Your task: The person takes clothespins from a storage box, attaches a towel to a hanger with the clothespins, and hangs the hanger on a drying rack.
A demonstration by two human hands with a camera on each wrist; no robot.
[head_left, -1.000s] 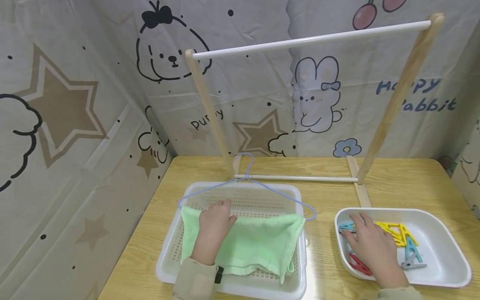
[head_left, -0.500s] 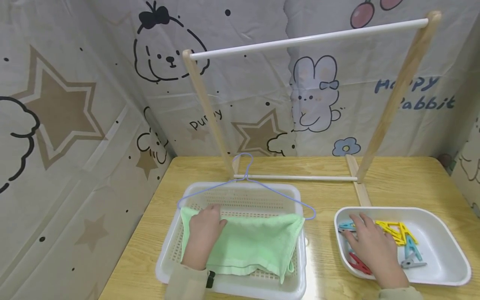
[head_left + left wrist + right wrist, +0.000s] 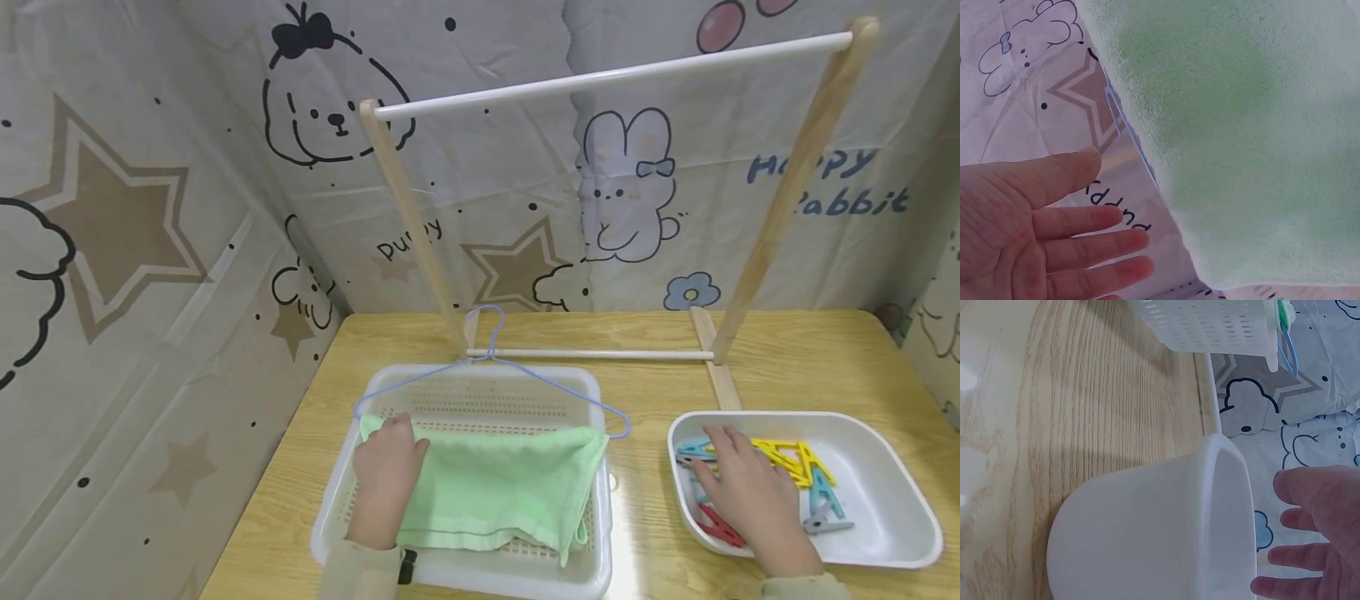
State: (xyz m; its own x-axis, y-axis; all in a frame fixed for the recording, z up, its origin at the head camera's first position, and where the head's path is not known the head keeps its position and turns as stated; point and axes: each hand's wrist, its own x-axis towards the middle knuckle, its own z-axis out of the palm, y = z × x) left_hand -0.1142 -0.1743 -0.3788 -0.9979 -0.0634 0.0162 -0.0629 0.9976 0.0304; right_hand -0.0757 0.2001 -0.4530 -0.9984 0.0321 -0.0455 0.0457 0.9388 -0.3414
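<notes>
A light green towel (image 3: 495,483) lies across the white basket (image 3: 600,533), its upper edge running between the arms of a thin blue hanger (image 3: 551,379). Over the towel's left part is my left hand (image 3: 384,475). In the left wrist view this hand (image 3: 1016,231) has its fingers extended and nothing in it, beside the towel's edge (image 3: 1241,144). My right hand (image 3: 753,500) is over a white tub (image 3: 892,525) of clothespins, yellow (image 3: 806,462), blue (image 3: 825,492), grey and red (image 3: 720,527). The right wrist view shows its fingers (image 3: 1297,555) loosely extended above the tub's rim, holding nothing.
Behind the basket stands a wooden rack with a white top rail (image 3: 615,79) and a low rear bar (image 3: 592,355). Both containers stand on a wood-grain table (image 3: 641,500). Printed cloth (image 3: 480,183) hangs at the back and sides.
My left hand has moved left and slightly down, over the towel's left end. The right hand stays over the tub with almost no movement. Towel and hanger lie as before.
</notes>
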